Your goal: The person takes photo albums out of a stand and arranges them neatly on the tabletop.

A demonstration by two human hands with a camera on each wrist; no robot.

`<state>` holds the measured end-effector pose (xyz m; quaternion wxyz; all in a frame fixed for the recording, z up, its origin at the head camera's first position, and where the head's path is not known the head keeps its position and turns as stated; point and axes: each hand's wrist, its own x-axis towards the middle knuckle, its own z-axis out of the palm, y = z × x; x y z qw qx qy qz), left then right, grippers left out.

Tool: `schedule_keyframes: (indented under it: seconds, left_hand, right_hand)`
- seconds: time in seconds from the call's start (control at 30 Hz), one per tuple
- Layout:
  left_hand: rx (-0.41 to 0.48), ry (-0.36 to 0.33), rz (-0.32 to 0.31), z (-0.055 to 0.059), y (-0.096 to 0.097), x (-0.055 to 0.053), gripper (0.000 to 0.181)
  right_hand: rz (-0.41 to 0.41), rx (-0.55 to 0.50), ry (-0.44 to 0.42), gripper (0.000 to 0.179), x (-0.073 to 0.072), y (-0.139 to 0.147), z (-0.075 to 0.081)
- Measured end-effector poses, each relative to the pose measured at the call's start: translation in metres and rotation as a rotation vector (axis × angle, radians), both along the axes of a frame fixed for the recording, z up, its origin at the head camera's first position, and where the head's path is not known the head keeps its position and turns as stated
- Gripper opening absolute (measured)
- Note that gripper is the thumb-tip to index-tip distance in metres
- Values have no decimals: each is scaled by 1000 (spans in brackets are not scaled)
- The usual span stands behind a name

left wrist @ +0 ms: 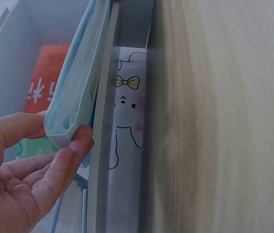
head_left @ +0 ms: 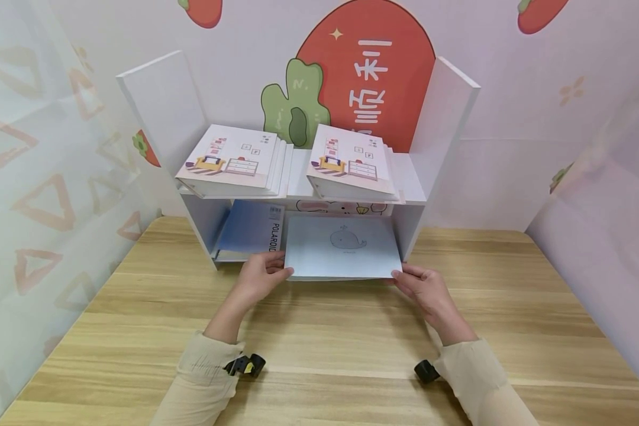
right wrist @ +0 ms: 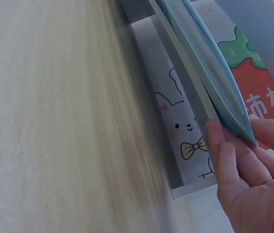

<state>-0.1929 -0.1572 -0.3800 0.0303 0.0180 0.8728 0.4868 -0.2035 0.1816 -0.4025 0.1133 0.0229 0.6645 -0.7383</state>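
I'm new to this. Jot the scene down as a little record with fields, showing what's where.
Held thing: pale blue rectangular book with a whale drawing
Left hand: pinches its left front corner
Right hand: pinches its right front corner
Furniture: white open shelf unit on a wood-grain table
Upper shelf: two stacks of white books with furniture drawings
Lower shelf, left: blue-and-white POLAROID book

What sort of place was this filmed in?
Probably a staged tabletop booth rather than a lived-in room: cartoon-printed sheeting rises around the wood-grain table, where a white shelf unit holds books.
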Motion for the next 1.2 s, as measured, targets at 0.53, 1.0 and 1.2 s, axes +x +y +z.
schedule_keyframes:
  seconds: [0.53, 1.0, 1.2]
  left_hand:
    - [61, -20, 27, 9, -2, 5, 54]
    - [99, -20, 42, 14, -5, 7, 53]
    - [138, -9, 35, 16, -8, 8, 53]
  right_hand:
    - [25, -67, 58, 57, 1, -2, -1]
    - [99, -103, 80, 39, 3, 1, -1]
    - [150, -217, 100, 19, 3, 1, -3]
